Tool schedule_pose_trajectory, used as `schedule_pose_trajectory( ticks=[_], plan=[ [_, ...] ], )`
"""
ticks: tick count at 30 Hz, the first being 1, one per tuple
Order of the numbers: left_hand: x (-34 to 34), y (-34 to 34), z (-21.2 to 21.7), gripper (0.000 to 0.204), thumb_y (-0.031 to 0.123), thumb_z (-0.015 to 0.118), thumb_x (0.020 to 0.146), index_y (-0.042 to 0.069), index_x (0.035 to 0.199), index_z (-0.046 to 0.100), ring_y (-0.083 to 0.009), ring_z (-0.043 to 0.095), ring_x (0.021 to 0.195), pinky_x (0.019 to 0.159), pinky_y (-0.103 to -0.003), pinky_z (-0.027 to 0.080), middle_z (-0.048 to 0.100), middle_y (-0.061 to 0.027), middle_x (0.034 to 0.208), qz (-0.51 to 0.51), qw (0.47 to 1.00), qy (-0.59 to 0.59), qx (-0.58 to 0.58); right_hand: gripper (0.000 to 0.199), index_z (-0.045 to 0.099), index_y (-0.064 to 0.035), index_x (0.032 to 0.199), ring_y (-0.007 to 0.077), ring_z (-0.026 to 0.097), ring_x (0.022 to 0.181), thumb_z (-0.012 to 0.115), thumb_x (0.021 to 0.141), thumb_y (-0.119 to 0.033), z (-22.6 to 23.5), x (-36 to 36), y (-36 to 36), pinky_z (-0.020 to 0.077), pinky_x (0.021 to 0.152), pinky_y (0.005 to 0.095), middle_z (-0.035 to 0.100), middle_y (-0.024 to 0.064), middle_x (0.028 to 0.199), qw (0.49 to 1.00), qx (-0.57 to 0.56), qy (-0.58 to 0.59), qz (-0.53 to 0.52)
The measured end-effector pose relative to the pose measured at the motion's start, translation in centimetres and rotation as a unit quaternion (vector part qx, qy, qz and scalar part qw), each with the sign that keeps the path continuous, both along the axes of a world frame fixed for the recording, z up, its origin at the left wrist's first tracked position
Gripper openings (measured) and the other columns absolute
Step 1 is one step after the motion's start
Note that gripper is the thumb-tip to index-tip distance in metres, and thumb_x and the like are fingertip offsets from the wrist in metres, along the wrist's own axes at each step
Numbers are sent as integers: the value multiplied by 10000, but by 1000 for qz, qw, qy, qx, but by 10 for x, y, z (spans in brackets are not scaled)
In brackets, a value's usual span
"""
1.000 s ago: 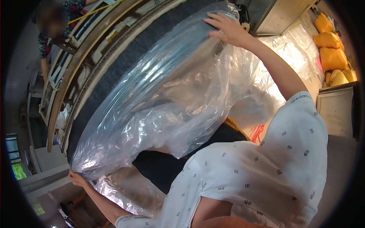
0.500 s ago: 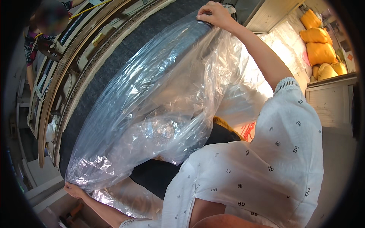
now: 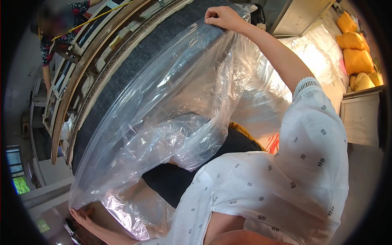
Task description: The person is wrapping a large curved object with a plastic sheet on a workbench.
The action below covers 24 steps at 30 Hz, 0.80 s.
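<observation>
A large sheet of clear plastic film [image 3: 163, 106] is stretched between my two hands, glossy and wrinkled. At the far end my right hand [image 3: 224, 18] pinches its edge over the dark grey padded surface [image 3: 122, 77]. My left hand [image 3: 81, 216], low at the left, holds the opposite corner, with its fingertips partly hidden. The near part of the film droops in folds over my dark-clothed lap. More film [image 3: 126, 212] hangs below, beside my left forearm.
A curved wooden rail [image 3: 77, 77] runs along the padded surface's far side. Beyond it, a co-worker's patterned sleeve [image 3: 79, 6] shows. Yellow bundles [image 3: 357, 61] are stacked at the right above a pale cabinet [image 3: 361, 118]. Crumpled film [image 3: 310, 53] lies near them.
My left hand has moved down, drawing the film's near edge tauter. My right hand keeps its pinch, slightly lower in view. The surroundings have shifted a little to the right as my head turned.
</observation>
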<state>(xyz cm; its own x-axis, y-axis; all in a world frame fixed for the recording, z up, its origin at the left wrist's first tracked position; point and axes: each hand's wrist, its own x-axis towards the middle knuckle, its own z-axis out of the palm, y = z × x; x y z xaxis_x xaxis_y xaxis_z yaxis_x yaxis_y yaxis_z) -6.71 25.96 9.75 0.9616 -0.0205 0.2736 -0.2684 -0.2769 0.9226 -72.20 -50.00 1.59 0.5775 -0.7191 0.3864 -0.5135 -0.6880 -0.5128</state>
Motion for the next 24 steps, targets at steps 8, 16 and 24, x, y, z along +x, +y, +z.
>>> schedule_pose_trajectory(
  ticks=[8,16,24],
  plan=[
    [-6,115,19,414,213,576,854,76,1235,487,-203,477,1088,852,-290,428,507,-97,1190,-113,985,-36,124,183,601,-53,830,219,555,797,608,763,-224,29,14,4,435,701,323,543,104,836,992,72,36,99],
    [-19,-96,24,357,229,473,889,20,1179,487,-240,506,1078,918,-367,429,524,-133,1158,-97,976,115,-160,471,493,-10,1189,194,539,975,608,822,-283,86,63,-74,417,846,295,558,91,1104,862,227,-449,-67],
    [32,-194,-109,201,207,627,789,31,882,650,-115,565,714,678,-246,438,630,-36,768,82,989,-118,-35,346,563,2,1045,188,554,927,516,875,-295,-58,51,-184,405,832,275,603,104,995,982,-16,-159,-101]
  ],
)
